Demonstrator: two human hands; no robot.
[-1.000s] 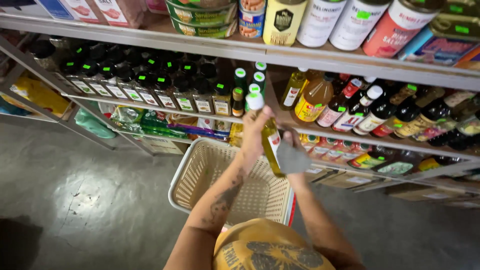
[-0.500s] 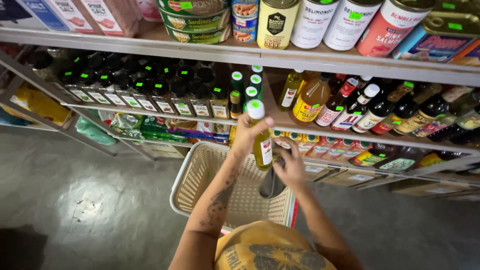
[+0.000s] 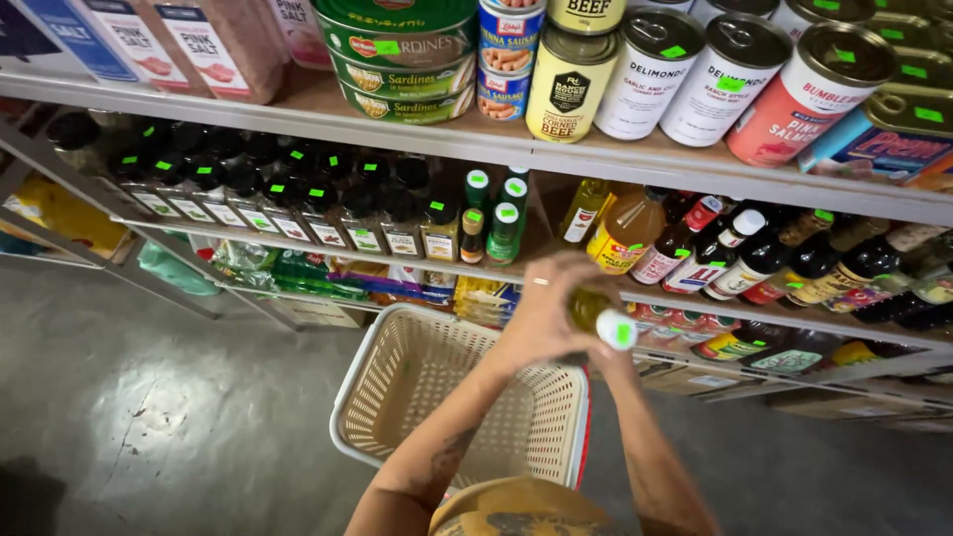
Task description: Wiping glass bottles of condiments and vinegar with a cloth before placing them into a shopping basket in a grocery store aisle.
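Step in hand: bottle held over the basket, in front of the shelf of bottles.
Left hand: wrapped over the body of the bottle, fingers closed on it, ring visible.
Right hand: mostly hidden behind the left hand and the bottle; only the forearm shows, so its grip cannot be told.
Bottle: yellow-green glass, tilted so that its white cap with a green sticker points back toward the person, just right of the left hand.
Basket: cream plastic mesh, directly below the hands, nothing visible in it.
Shelf: just beyond the hands, rows of dark sauce bottles to the left, oil and vinegar bottles to the right.
Next move calls for: judged, keeping a firm hold on smooth glass and lowering it gently into the basket.
Change from 0.5 s ago: the bottle stood upright with its cap up; it now lies tilted, lower, covered by the left hand.
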